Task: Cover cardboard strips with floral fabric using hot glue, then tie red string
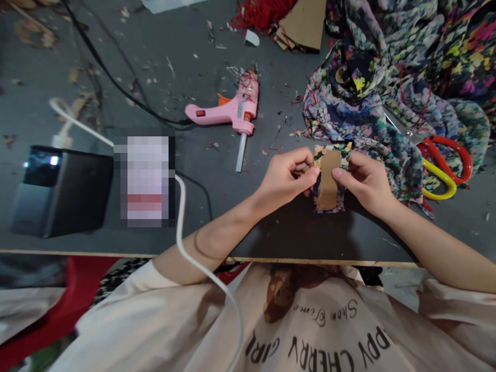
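Between my two hands is a small rectangle of brown cardboard lying on a slightly larger piece of floral fabric, whose edges show around it. My left hand pinches the left edge, thumb on top. On the right edge, my right hand presses its thumb onto the cardboard, with the other fingers behind the piece. Scissors with red and yellow handles rest on floral cloth just beyond my right hand. A pink glue gun, a glue stick protruding from it, lies to the upper left of my hands.
Brown cardboard pieces and red threads lie at the back. To the left stand a dark box-shaped device and a blurred-out pale object. A white cable crosses the table edge near my left forearm. Scraps litter the grey table.
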Demonstrator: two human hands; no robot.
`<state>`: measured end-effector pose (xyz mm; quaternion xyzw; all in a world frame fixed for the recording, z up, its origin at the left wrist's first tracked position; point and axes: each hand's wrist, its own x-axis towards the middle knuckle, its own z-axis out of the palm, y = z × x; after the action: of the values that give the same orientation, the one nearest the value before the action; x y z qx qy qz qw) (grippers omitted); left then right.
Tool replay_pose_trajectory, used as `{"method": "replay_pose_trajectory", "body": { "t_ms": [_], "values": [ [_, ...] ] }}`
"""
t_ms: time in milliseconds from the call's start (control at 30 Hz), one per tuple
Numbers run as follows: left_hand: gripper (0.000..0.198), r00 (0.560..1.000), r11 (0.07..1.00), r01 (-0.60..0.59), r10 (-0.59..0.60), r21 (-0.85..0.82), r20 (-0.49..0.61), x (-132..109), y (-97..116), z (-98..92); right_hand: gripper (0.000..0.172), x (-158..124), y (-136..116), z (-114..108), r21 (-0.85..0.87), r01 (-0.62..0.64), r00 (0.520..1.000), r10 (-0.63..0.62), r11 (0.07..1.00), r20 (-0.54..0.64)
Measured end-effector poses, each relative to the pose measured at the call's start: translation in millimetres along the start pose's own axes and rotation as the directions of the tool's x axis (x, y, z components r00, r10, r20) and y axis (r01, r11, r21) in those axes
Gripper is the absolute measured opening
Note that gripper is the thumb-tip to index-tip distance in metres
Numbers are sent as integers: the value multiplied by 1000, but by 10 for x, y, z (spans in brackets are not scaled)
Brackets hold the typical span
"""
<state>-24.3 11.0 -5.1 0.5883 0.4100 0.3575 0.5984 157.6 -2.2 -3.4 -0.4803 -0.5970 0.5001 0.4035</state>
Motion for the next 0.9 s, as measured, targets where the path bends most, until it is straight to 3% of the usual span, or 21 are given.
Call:
{"method": "replay_pose_trajectory", "body": {
  "t_ms": [167,300,400,500,600,767,900],
  "values": [
    [33,1000,1000,-8,8,-5,24,2,-3,-6,54,0,-23,0,-19,11,1000,-11,1000,-7],
    [35,999,999,-36,36,8,-9,-4,-6,-1,48,-2,-6,-18,-55,73,997,-72,996,9],
    [34,999,999,-25,24,-42,-38,-2,5,0,41,18,59,-57,-61,128,989,-132,990,-64],
    [36,999,997,-6,2,-79,-49,5,26,-5,26,45,154,-100,-29,101,981,-105,994,-163],
    [40,999,995,9,-12,-101,-37,4,37,-4,26,49,212,-119,-18,124,970,-125,992,-209],
    [43,1000,993,26,-25,-114,18,-12,32,19,35,15,108,-72,42,56,998,-56,998,-19],
    [42,1000,992,-17,18,-123,4,4,51,20,34,11,4,-40,105,-31,995,21,994,98]
  ]
}}
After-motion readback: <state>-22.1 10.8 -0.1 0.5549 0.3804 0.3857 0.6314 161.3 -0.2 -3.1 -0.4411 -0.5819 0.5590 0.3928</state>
